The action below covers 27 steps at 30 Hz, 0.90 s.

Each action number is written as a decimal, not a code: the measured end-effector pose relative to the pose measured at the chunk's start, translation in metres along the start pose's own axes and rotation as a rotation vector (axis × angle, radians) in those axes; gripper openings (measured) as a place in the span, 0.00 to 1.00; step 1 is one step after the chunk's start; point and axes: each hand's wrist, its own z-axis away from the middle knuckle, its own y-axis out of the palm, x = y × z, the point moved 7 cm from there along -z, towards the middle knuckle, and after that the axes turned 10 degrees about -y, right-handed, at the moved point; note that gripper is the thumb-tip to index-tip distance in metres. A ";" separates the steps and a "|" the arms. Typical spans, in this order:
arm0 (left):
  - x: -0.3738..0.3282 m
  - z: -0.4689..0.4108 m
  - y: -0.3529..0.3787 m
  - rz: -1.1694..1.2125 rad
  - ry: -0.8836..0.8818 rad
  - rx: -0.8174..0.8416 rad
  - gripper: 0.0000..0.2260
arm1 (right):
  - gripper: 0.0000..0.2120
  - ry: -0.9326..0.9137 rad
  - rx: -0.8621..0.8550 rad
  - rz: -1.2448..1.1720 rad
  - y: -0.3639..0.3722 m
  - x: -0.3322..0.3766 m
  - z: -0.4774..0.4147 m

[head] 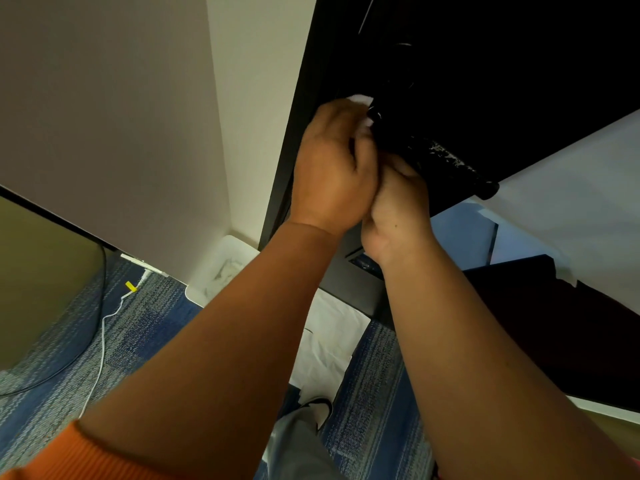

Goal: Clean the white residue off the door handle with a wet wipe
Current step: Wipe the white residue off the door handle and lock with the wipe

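Door handle (440, 157): black, on the dark door (485, 64), white residue (446, 154) speckling its outer half. Left hand (332, 171) clenched on a white wipe (360, 98) against its inner end; right hand (398, 206) gripping from beneath.

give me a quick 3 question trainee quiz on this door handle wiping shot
1. True or false: the door handle is already free of white residue.
2. Which hand presses the wipe against the handle's near end? A left hand B right hand
3. What white container stands on the floor in the corner by the wall?

Key: 1 false, specks still show on the bar; 2 A; 3 a bin.
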 end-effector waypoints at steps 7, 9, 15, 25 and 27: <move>0.008 0.008 -0.005 0.346 -0.504 -0.098 0.11 | 0.10 -0.017 0.034 0.020 0.000 -0.003 -0.004; 0.010 0.009 -0.003 0.461 -0.584 -0.129 0.11 | 0.11 -0.028 0.048 0.029 0.001 -0.005 -0.006; 0.040 0.015 0.013 0.714 -0.963 -0.083 0.12 | 0.11 -0.025 0.058 0.037 -0.001 -0.006 -0.003; 0.025 0.012 0.005 0.275 -0.457 -0.053 0.13 | 0.12 -0.035 0.076 0.002 0.003 -0.005 -0.006; 0.015 0.008 0.002 0.194 -0.306 -0.073 0.13 | 0.11 -0.016 0.068 0.004 0.001 -0.006 -0.005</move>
